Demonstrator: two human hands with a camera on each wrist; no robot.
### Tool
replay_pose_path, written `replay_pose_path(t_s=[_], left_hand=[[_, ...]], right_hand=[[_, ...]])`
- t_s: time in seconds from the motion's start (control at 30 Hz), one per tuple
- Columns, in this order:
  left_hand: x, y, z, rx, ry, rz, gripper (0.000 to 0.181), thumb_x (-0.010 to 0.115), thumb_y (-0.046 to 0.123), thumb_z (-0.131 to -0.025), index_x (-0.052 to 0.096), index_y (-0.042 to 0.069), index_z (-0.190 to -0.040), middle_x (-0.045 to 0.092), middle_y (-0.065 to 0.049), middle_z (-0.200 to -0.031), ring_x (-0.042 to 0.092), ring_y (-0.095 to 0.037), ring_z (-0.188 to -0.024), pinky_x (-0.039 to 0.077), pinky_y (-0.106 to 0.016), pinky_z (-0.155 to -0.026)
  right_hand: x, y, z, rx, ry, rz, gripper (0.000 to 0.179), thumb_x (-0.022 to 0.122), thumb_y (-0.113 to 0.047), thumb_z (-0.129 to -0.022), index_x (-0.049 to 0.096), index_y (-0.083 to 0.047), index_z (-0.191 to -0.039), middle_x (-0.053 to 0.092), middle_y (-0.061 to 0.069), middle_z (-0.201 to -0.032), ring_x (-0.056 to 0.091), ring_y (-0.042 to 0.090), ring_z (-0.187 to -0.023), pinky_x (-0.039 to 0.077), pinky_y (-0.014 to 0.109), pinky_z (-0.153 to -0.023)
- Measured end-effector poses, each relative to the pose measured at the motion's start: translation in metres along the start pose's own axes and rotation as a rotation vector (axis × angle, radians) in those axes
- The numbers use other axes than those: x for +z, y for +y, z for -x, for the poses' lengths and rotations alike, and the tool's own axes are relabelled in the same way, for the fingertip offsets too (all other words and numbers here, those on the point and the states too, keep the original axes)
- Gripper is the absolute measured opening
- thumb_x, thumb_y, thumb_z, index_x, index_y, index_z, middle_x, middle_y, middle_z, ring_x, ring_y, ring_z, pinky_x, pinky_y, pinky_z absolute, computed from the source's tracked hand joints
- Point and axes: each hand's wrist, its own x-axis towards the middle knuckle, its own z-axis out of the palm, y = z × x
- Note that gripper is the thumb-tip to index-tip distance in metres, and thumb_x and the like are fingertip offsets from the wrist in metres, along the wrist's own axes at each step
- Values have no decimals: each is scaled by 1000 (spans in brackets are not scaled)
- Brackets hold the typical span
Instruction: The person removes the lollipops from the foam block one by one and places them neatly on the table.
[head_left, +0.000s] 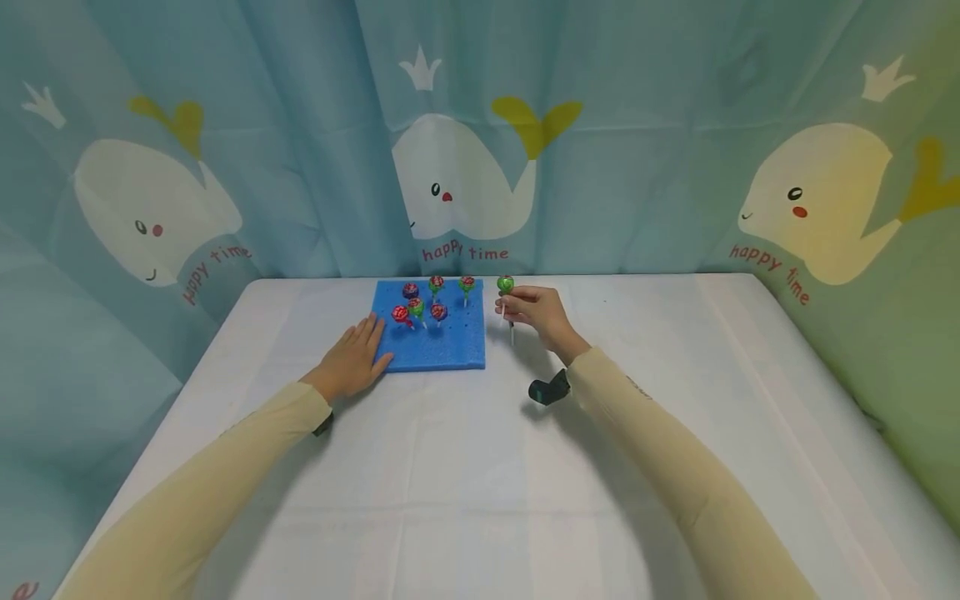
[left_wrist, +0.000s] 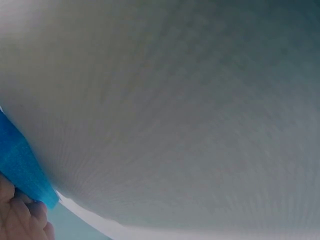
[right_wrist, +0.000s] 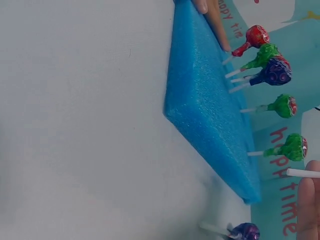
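My right hand [head_left: 542, 315] pinches a green-wrapped lollipop [head_left: 506, 284] by its stick, head up, just right of a blue foam board [head_left: 442, 357]. The bare lower end of its stick [right_wrist: 302, 173] shows at the fingers in the right wrist view. Low in that view a purple lollipop [right_wrist: 245, 231] appears against the white tabletop, its stick pointing left. Fingers spread, my left hand [head_left: 352, 357] rests on the board's left edge. Several lollipops stand in the board, among them a red one [head_left: 401, 314], green ones [head_left: 467, 284] and purple ones [head_left: 438, 311].
A white-covered table [head_left: 450, 500] reaches back to a blue-green curtain [head_left: 637, 192] printed with whales. The board sits near the table's far edge. Small holes dot its top. A dark wrist camera [head_left: 549, 388] hangs under the right sleeve.
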Motion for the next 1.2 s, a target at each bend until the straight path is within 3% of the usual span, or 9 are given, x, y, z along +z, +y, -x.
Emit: replay_pose_path(t_s=[0.2,0.3,0.47,0.63,0.9,1.2], left_hand=[[-1,1,0,9,-2,7,69,35,36,-100,13,-12,-145,10,-31,-154,12,-44,-143,14,-53,-117],[-3,2,1,10,-2,11,69,35,35,-100,13,-12,-145,10,-31,-153,12,-44,-143,14,-53,-117],[-5,4,4,13,-1,13,68,36,34,-101,14,-13,-145,10,-31,-153,13,-44,-143,14,-54,-117],[-8,7,5,17,5,14,68,36,33,-101,14,-13,-144,11,-32,-153,13,-44,-142,14,-54,-117],[-6,5,5,24,16,9,67,37,33,-100,15,-14,-144,13,-32,-152,14,-45,-142,15,-54,-116],[-2,2,2,26,21,6,67,36,33,-101,15,-13,-144,12,-33,-152,14,-45,-142,15,-54,-116]], right_hand=[[-9,-4,5,39,29,35,30,59,-4,-90,60,8,-118,67,19,-110,66,4,-77,54,35,-88],[-14,-5,7,52,31,36,31,59,-4,-91,59,9,-119,65,19,-112,66,5,-79,54,34,-87],[-21,-6,8,59,46,25,31,61,-4,-89,59,11,-116,67,6,-97,66,6,-80,57,24,-77],[-26,-8,10,56,68,0,30,62,-3,-88,59,11,-114,67,-4,-83,67,6,-77,57,23,-75],[-32,-5,7,64,76,17,31,63,-3,-87,58,12,-114,66,-7,-77,67,6,-74,57,22,-72],[-41,-3,6,93,65,29,34,63,-2,-88,56,13,-116,66,-9,-71,68,4,-69,57,27,-78]])
